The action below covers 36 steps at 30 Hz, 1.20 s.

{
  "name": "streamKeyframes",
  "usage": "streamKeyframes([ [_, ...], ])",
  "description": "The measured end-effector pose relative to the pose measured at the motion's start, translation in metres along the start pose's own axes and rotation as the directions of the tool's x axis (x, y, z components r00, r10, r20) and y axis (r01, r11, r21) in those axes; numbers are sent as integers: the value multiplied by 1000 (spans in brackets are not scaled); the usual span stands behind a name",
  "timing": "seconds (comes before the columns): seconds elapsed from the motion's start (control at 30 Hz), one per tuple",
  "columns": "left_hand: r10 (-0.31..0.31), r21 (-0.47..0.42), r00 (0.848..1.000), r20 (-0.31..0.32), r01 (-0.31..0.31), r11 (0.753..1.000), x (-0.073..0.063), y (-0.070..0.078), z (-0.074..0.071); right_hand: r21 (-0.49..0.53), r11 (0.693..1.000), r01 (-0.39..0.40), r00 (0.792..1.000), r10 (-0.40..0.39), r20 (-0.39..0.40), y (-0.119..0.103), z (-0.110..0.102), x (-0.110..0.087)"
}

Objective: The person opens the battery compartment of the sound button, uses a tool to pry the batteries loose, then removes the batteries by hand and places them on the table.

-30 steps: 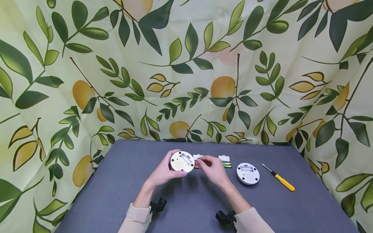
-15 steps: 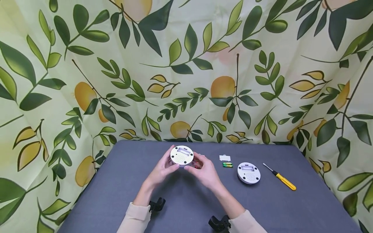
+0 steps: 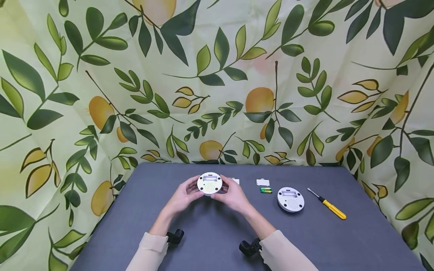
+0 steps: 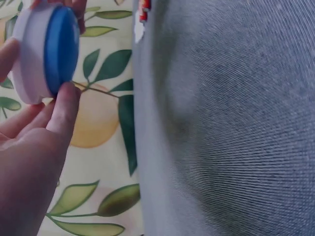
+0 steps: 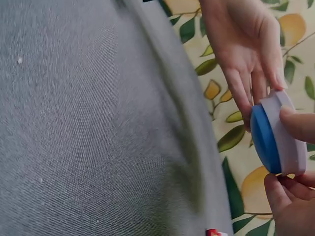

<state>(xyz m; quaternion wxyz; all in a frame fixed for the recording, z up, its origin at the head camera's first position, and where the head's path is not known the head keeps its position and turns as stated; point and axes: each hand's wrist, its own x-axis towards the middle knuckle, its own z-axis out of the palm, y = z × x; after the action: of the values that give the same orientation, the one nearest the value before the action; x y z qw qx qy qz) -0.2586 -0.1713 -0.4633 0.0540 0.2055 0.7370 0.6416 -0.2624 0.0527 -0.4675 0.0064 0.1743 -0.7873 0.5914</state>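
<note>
Between both hands, above the table, is a round white device [image 3: 210,187] with a blue domed top [image 4: 62,49]. Its underside faces the head camera, showing an uncovered battery compartment, small speaker holes and dark round feet. My left hand [image 3: 182,195] grips the left rim, thumb at the lower edge and fingers behind. On the opposite rim, my right hand [image 3: 234,195] holds it in a mirrored way. A second round white device [image 3: 291,200] lies underside up on the table to the right, its compartment also uncovered.
Green batteries [image 3: 266,190] lie below a white battery cover [image 3: 263,182]. Another white cover [image 3: 236,181] is partly hidden behind my right hand. Red batteries [image 4: 143,10] show at the table's edge in the left wrist view. A yellow-handled screwdriver [image 3: 333,209] lies far right; patterned cloth [image 3: 217,94] hangs behind.
My right hand has come left from beside the batteries and taken the device's right rim. The device has turned so its compartment sits level at the top; the left hand kept hold.
</note>
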Motion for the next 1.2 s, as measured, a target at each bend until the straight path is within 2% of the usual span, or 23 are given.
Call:
streamKeyframes([
  [0.23,-94,79,994,-47,98,992,-1,-14,-2,-46,998,-48,997,51,62,18,12,9],
  [0.47,-163,88,985,-62,169,982,-2,-23,-3,-80,995,-57,996,63,67,31,20,11],
  [0.67,-174,171,982,-77,185,968,-1,-25,-1,-104,992,-67,994,75,74,37,23,12],
  [0.9,-197,216,970,-142,225,950,-1,-28,3,-115,993,-29,997,38,74,38,20,10],
  [1.03,-200,276,965,-170,241,930,-3,-27,5,-161,987,-27,997,37,61,34,12,5],
  [1.2,-185,401,964,-191,249,882,-9,-17,6,-223,973,-53,997,63,37,22,-5,-9],
])
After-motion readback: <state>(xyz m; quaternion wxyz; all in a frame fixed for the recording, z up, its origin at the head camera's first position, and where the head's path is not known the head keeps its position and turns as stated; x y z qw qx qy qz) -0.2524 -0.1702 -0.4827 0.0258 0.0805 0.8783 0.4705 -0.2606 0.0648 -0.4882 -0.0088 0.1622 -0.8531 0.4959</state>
